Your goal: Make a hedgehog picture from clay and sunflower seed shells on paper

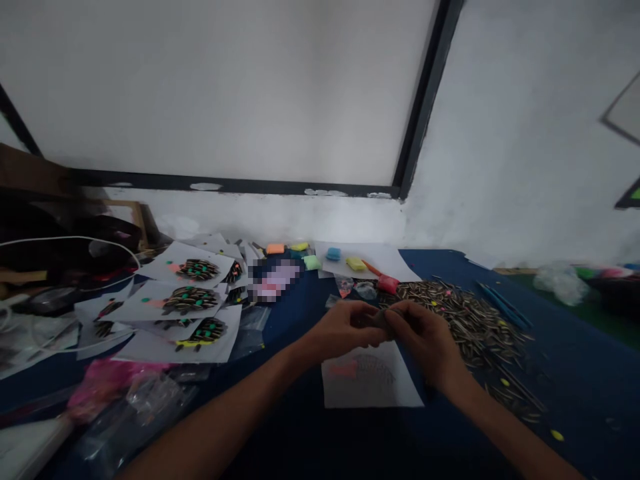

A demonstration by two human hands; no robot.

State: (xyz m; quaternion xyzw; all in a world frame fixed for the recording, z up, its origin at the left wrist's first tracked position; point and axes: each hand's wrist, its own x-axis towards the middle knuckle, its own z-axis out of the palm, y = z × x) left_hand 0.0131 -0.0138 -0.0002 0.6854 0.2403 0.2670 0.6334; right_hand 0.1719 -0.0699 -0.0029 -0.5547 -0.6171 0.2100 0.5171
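My left hand (350, 327) and my right hand (423, 333) meet above a white sheet (400, 393). Their fingertips pinch a small dark grey lump (384, 321), mostly hidden by the fingers; its exact kind I cannot make out. On the sheet below is a drawing of a turtle-like shape, with flat salmon-pink material (345, 370) at its left end. Right beside my right hand spreads a heap of striped sunflower seeds (465, 320). A red packet (387, 285) lies just beyond my fingers.
White sheets with seed-covered turtle figures (195, 299) are stacked at the left. Coloured clay packets, among them a blue one (333, 254) and a yellow one (356, 264), sit near the wall. Blue tweezers (505, 305) lie beyond the seeds. Plastic bags (150, 397) cover the near left.
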